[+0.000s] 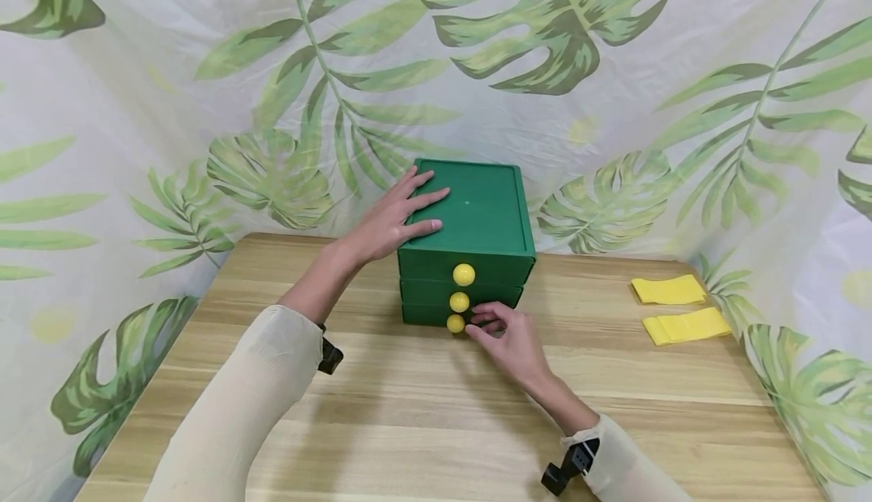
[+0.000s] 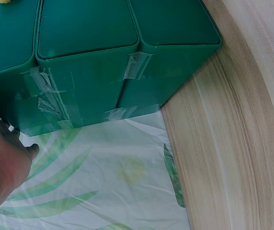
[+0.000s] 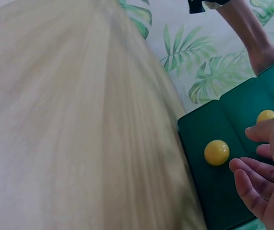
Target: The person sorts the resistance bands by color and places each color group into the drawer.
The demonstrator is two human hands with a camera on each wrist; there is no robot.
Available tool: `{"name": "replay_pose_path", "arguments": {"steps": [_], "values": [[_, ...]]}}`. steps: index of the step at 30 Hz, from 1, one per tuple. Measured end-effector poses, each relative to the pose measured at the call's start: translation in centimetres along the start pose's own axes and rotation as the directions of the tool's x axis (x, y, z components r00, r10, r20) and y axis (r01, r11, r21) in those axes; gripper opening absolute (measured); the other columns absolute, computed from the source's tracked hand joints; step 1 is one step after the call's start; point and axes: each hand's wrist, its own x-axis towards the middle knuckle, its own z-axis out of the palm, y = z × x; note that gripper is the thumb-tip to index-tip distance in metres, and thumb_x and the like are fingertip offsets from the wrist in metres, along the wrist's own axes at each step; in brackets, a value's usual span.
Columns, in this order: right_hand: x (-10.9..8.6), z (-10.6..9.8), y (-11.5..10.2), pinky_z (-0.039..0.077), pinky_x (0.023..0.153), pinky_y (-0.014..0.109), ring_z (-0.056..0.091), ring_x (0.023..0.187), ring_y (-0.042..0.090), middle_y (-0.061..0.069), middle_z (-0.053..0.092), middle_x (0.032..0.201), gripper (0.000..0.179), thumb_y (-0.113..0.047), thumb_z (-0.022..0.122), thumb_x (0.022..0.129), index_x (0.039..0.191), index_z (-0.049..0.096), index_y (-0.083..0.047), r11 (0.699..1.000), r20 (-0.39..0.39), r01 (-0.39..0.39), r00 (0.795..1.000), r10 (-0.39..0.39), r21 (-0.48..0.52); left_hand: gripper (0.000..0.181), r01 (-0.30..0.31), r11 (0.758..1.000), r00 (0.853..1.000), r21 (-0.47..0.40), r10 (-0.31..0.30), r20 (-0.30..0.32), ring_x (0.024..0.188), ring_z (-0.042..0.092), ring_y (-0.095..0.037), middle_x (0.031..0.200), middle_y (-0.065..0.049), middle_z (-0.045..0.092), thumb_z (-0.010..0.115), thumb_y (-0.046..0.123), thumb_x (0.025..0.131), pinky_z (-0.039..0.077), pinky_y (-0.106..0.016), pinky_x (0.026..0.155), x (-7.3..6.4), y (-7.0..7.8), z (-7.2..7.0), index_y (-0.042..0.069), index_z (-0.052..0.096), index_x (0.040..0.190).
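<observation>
A green cabinet [image 1: 470,214] of three stacked drawers stands on the table, each drawer front carrying a round yellow knob. The drawer fronts sit flush with one another. My left hand [image 1: 398,214] rests on the top's left edge with its fingers spread. Close beside the lowest yellow knob [image 3: 216,152] and the middle yellow knob [image 1: 459,302] is my right hand [image 1: 511,339]. Its fingers are loosely bent, with a small gap showing to the lowest knob in the right wrist view. Clear tape [image 2: 50,91] runs across the drawer seams on the cabinet's side.
Two yellow folded strips [image 1: 671,290] lie on the right side of the wooden table [image 1: 409,426]. Behind and beside the table hangs a leaf-patterned cloth [image 1: 381,48], close to the cabinet's back.
</observation>
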Motion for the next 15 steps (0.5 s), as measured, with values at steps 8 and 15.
{"name": "replay_pose_path", "arguments": {"steps": [8, 15], "values": [[-0.2, 0.3, 1.7, 0.062, 0.075, 0.028, 0.077, 0.084, 0.018, 0.009, 0.08, 0.1, 0.025, -0.009, 0.087, 0.09, 0.113, 0.078, -0.003, 0.997, 0.061, 0.065, 0.996, -0.062, -0.039, 0.064, -0.003, 1.0, 1.0, -0.007, 0.003, -0.004, 0.165, -0.005, -0.031, 0.177, -0.011, 0.016, 0.057, 0.047, 0.108, 0.005, -0.06, 0.129, 0.0, 0.0, 0.1, 0.021, 0.042, 0.165], [-0.1, 1.1, 2.7, 0.063, 0.078, 0.035, 0.079, 0.085, 0.022, 0.013, 0.08, 0.104, 0.031, -0.007, 0.086, 0.089, 0.118, 0.076, -0.002, 0.996, 0.098, 0.087, 0.991, -0.086, -0.009, 0.063, -0.003, 1.0, 1.0, -0.009, 0.003, -0.006, 0.165, -0.004, -0.032, 0.177, -0.011, 0.016, 0.057, 0.046, 0.108, 0.006, -0.061, 0.129, 0.0, 0.0, 0.2, 0.021, 0.043, 0.164]]}}
